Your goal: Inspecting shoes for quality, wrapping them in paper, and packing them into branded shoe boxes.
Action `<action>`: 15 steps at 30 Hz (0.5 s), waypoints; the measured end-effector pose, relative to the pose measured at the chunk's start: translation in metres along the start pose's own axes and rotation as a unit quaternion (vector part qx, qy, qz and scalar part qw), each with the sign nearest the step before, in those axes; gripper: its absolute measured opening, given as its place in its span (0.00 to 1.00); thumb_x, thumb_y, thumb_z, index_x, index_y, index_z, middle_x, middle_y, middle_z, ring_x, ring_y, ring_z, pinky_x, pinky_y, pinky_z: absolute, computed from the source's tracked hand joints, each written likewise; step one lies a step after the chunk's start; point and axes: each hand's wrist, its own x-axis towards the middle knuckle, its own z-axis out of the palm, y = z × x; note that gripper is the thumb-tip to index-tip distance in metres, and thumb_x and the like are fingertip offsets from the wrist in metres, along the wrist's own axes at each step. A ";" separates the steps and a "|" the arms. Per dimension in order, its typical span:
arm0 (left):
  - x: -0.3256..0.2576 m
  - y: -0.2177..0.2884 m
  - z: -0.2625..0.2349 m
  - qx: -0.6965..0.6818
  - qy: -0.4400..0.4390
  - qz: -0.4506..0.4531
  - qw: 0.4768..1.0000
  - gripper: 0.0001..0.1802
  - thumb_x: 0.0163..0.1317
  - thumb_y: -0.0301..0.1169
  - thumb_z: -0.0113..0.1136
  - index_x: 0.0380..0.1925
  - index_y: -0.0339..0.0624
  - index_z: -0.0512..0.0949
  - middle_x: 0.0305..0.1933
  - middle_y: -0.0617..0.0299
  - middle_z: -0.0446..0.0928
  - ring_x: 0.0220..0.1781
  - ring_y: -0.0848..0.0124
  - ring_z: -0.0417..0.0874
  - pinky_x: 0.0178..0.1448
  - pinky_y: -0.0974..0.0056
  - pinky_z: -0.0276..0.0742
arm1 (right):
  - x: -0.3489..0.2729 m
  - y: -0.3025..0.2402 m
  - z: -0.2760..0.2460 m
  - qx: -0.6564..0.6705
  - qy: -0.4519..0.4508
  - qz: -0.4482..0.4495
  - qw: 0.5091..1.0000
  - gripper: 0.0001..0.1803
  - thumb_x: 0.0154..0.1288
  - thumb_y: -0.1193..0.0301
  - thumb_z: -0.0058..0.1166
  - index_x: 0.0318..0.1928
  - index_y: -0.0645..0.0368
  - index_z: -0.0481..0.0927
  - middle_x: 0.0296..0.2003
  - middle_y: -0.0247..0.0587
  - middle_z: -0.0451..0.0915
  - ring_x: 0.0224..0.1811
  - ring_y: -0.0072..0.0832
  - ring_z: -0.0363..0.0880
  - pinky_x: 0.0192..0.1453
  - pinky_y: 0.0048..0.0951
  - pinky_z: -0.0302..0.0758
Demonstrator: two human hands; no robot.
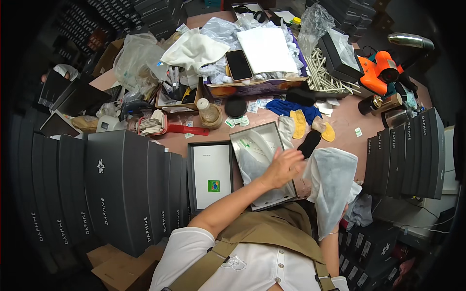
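My left hand (284,169) hovers over an open shoebox (256,138), fingers stretched out and slightly blurred, with nothing seen in them. In that box lie white tissue paper and a clear wrapping, partly covered by my forearm. On the right, a pale grey cloth bag (334,177) is held up in front of my body. Only a sliver of my right hand (345,210) shows at the bag's edge; the cloth hides its fingers and whatever may be inside. A dark-rimmed box lid (210,177) with a white inside and a small green card lies left of the box.
Stacks of dark shoeboxes (116,189) stand at left, and more boxes (405,153) at right. Across the table are a phone (239,65) on a filled carton, a plastic bottle (208,114), yellow pads (298,123), a tray of pale sticks (323,72) and an orange heat tool (381,72).
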 end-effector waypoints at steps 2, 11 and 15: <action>-0.004 -0.025 -0.008 0.115 0.061 -0.026 0.991 0.28 0.66 0.51 0.47 0.45 0.34 0.79 0.57 0.48 0.75 0.67 0.52 0.65 0.71 0.32 0.40 | 0.007 -0.011 0.015 -0.034 0.031 0.072 0.996 0.46 0.56 0.51 0.59 0.70 0.57 0.56 0.66 0.48 0.64 0.66 0.45 0.65 0.70 0.47 0.64; -0.078 -0.076 0.007 0.321 0.011 -0.039 0.946 0.23 0.61 0.46 0.54 0.48 0.41 0.80 0.49 0.55 0.80 0.61 0.54 0.71 0.70 0.28 0.38 | 0.152 0.082 0.040 -0.537 0.012 0.055 0.842 0.32 0.64 0.69 0.58 0.64 0.68 0.63 0.61 0.52 0.69 0.59 0.33 0.73 0.61 0.32 0.69; -0.097 -0.083 -0.001 0.217 0.039 -0.004 0.975 0.19 0.58 0.38 0.58 0.48 0.42 0.78 0.52 0.55 0.77 0.60 0.55 0.72 0.70 0.33 0.47 | 0.147 0.124 0.046 -0.742 -0.173 -0.135 0.633 0.42 0.59 0.69 0.60 0.70 0.64 0.54 0.64 0.60 0.63 0.67 0.50 0.63 0.70 0.40 0.59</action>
